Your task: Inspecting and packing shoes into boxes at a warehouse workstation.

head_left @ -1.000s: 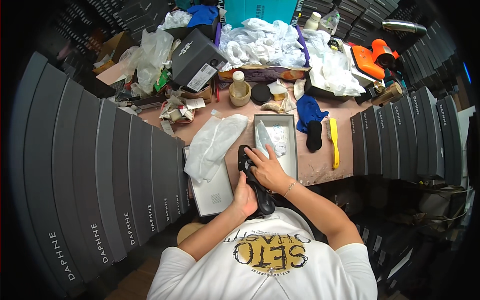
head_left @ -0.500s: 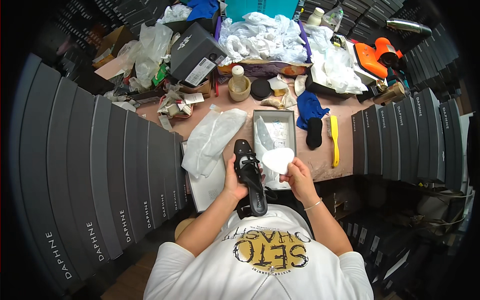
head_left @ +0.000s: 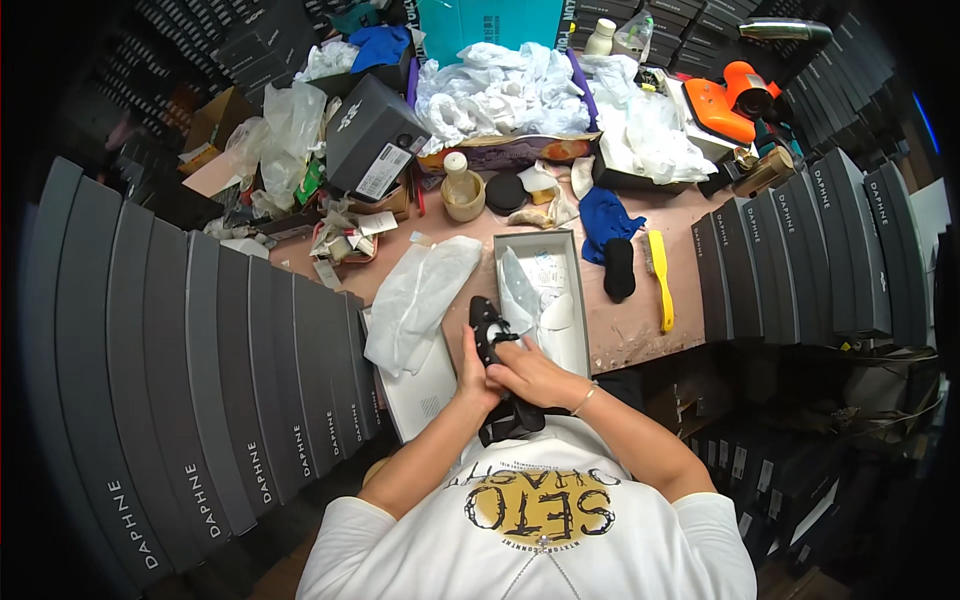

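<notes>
half a second ago my right hand (head_left: 533, 376) was holding up the white pad (head_left: 557, 314); now the pad lies inside the open box (head_left: 573, 270), by its right wall. the black shoe (head_left: 486, 322) is at the near edge of the desk (head_left: 640, 335), left of the box. my left hand (head_left: 474, 373) is closed around it; my right one bends over its opening, and whether it grips something i cannot tell.

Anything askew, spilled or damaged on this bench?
The dark grey cardboard shoebox with a white label, at back left, sits tilted rather than flat. The pink tabletop looks flecked and scuffed at its front edge, near the yellow-handled brush; wear or dirt, I can't tell. No spill stands out.
</notes>
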The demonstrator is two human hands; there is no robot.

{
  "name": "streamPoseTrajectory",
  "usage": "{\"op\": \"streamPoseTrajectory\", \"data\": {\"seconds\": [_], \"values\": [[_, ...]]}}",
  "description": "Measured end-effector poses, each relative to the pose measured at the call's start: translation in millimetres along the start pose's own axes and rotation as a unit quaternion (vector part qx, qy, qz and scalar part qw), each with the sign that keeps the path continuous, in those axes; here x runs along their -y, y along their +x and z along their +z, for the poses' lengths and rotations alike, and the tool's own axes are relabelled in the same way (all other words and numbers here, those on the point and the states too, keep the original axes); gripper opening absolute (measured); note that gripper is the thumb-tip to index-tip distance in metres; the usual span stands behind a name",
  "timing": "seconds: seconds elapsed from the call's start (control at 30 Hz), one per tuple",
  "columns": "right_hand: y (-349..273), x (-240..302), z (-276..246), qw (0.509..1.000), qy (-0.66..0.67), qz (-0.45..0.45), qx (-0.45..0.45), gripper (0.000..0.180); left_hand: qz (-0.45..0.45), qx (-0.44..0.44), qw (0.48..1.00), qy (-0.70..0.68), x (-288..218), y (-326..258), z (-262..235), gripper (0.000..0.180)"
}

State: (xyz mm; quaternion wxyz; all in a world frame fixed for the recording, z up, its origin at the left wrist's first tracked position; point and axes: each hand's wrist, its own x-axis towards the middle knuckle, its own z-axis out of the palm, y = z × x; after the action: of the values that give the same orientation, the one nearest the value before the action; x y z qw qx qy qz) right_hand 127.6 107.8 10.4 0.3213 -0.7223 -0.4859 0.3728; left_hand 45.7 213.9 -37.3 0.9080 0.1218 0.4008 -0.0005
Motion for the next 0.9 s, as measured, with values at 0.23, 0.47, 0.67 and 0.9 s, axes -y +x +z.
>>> {"op": "streamPoseTrajectory", "data": {"seconds": [0.23, 0.47, 0.67, 0.9], "values": [[-15, 2, -1, 0.972, -0.081, -0.038, -0.217, 0.027, 0.090, -0.031, 0.994, -0.056, 2, 5, -14, 0.066], [-8, 3, 4, 0.956, -0.200, -0.029, -0.212, 0.038, 0.073, -0.011, 0.996, -0.048, 2, 4, -19, 0.066], [5, -10, 20, 0.927, -0.315, 0.005, -0.202, 0.025, 0.029, -0.038, 0.998, -0.050, 1, -7, -6, 0.062], [15, -44, 18, 0.944, -0.272, -0.096, -0.159, 0.015, 0.035, -0.001, 0.998, -0.048, 28, -10, -13, 0.071]]}}
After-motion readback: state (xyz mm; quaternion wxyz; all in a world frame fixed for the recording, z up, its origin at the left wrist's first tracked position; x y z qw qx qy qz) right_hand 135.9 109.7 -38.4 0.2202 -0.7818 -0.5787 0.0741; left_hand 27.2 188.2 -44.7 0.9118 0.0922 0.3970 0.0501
